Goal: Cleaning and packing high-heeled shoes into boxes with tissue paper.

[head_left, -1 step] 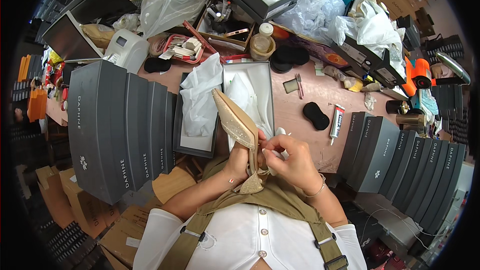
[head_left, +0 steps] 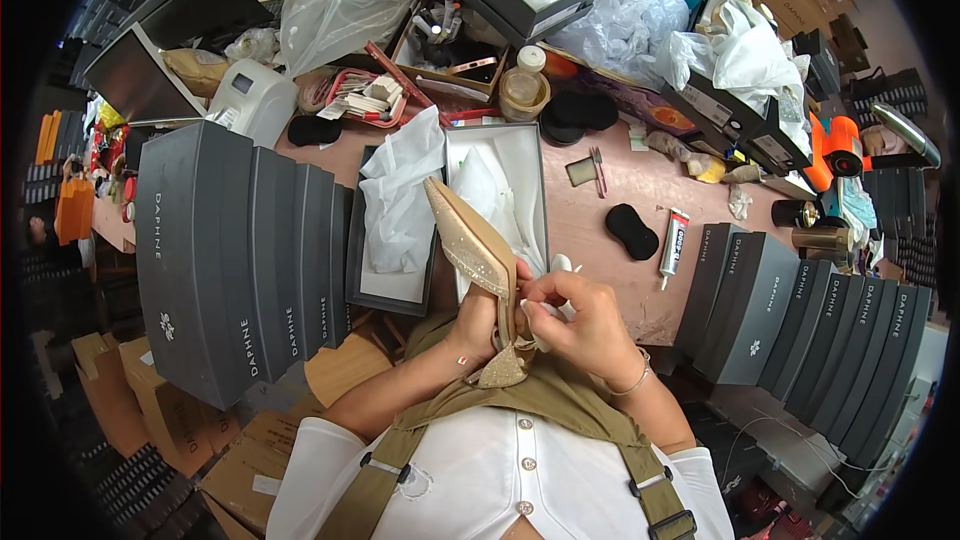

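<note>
While left hand (head_left: 478, 324) holds shoe (head_left: 472, 240), right hand (head_left: 592, 324) alongside, pinching white material (head_left: 566, 310).

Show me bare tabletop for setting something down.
Bare pink table shows between the white-lined box and the black pad beside the tube, and between that tube and the right hand. The back, under plastic bags, is crowded.

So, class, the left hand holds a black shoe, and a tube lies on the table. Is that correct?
Only the colour is wrong: in the head view, the shoe is gold. The left hand holds it and the tube lies on the table.
</note>
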`<state>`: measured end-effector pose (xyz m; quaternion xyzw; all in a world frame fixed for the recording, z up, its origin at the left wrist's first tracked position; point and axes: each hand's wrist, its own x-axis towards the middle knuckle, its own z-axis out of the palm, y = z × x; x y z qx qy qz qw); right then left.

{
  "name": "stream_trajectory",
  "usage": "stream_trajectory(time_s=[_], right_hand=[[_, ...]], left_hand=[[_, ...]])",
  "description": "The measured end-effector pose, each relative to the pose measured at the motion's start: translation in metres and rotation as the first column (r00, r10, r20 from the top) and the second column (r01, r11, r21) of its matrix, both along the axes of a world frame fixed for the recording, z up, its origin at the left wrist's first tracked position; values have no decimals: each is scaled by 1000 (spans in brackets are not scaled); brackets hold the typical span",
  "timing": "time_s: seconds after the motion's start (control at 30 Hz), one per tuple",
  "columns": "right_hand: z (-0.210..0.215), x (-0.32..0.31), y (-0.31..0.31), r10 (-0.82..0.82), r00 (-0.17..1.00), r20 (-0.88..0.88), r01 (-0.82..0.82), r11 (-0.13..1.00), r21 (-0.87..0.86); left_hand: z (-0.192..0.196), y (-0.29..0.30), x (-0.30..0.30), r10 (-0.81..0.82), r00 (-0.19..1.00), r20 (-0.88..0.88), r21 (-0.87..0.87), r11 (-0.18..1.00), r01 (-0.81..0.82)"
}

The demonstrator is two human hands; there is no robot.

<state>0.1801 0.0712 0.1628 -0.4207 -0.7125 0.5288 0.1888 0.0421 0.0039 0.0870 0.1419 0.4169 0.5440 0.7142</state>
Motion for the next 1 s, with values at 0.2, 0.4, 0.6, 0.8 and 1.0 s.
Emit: stream_trajectory(time_s=[0.2,0.4,0.6,0.8,1.0], right_hand=[[-5,-12,-3,116,993,-7,-109,949,296],[-17,-13,-20,124,989,81,-147,770,621],[-15,-3,-21,225,973,51,-217,819,532],[-16,-11,-16,105,994,-11,-75,778,624],[-15,-3,-21,213,977,-7,-175,818,547]], left_hand=[[8,5,4,92,964,-249,196,980,-43],[-6,3,-1,165,976,143,-194,972,-136],[-10,1,4,132,973,188,-126,986,-109],[-1,5,8,121,991,61,-110,987,-113],[2,4,9,172,973,151,-169,975,-146]])
